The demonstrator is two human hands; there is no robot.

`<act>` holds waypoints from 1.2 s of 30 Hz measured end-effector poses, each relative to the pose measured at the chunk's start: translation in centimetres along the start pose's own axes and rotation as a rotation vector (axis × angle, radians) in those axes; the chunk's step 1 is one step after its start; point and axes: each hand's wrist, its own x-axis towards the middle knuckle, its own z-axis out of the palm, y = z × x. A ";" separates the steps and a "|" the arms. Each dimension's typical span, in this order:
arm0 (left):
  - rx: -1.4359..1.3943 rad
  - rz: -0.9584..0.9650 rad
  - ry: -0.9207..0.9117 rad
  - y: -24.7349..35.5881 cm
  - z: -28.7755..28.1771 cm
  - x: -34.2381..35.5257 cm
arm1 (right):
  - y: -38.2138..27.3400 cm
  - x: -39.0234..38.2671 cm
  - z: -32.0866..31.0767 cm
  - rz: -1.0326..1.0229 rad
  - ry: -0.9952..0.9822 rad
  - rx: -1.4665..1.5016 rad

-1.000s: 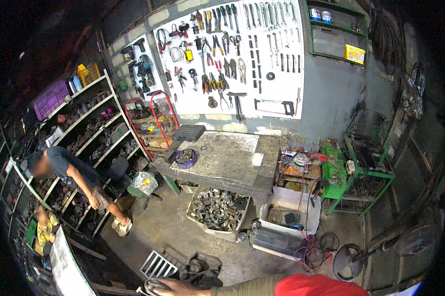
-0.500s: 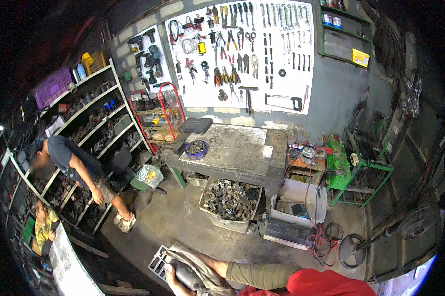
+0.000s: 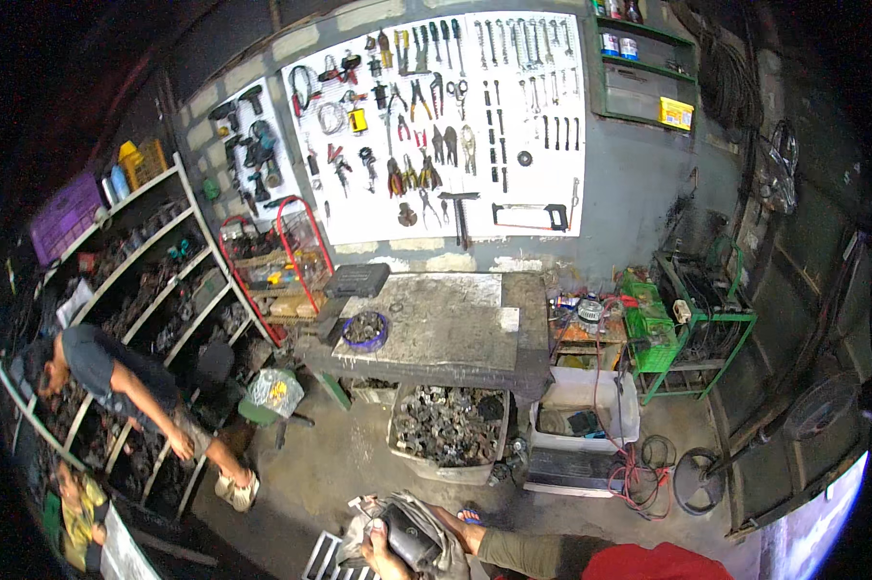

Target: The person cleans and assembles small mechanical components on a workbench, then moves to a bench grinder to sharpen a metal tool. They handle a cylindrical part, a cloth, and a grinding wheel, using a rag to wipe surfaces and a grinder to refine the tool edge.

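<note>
At the lower edge, my left hand [image 3: 383, 556] is closed on a smooth dark grey casing [image 3: 414, 547] with a small round mark, its thumb lying along the near side. A crumpled grey-beige cloth [image 3: 445, 541] wraps around the casing. Bare skin below an olive garment [image 3: 542, 553] meets the right edge of the cloth. The fingers of my right hand cannot be made out there. A pale slotted frame [image 3: 331, 559] lies beside the cloth on the left.
A workbench [image 3: 426, 338] carries a blue-rimmed bowl [image 3: 363, 331]. Under it stands a bin of metal parts [image 3: 450, 464]. A person [image 3: 127, 377] bends by shelves on the left. A second person [image 3: 83, 512] is lower left. A fan [image 3: 817, 411] and red cables [image 3: 639, 474] are right.
My view has shifted. The casing and cloth now appear further right, and more of my left hand shows. A foot in a blue sandal has come into view beside the cloth.
</note>
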 end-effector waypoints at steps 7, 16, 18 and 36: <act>0.639 0.339 -0.215 1.5 6.3 11.2 | -9.3 9.2 -2.6 -0.385 0.436 -0.610; 0.067 -0.133 -0.363 5.1 20.3 25.8 | -26.5 22.2 -5.0 -0.357 0.045 -0.523; 0.171 -0.072 -0.415 4.7 23.9 28.4 | -29.8 23.0 -6.3 -0.237 0.005 -0.193; 0.145 -0.077 -1.270 -0.9 41.9 49.7 | -44.3 27.0 -13.5 -0.899 0.243 -0.171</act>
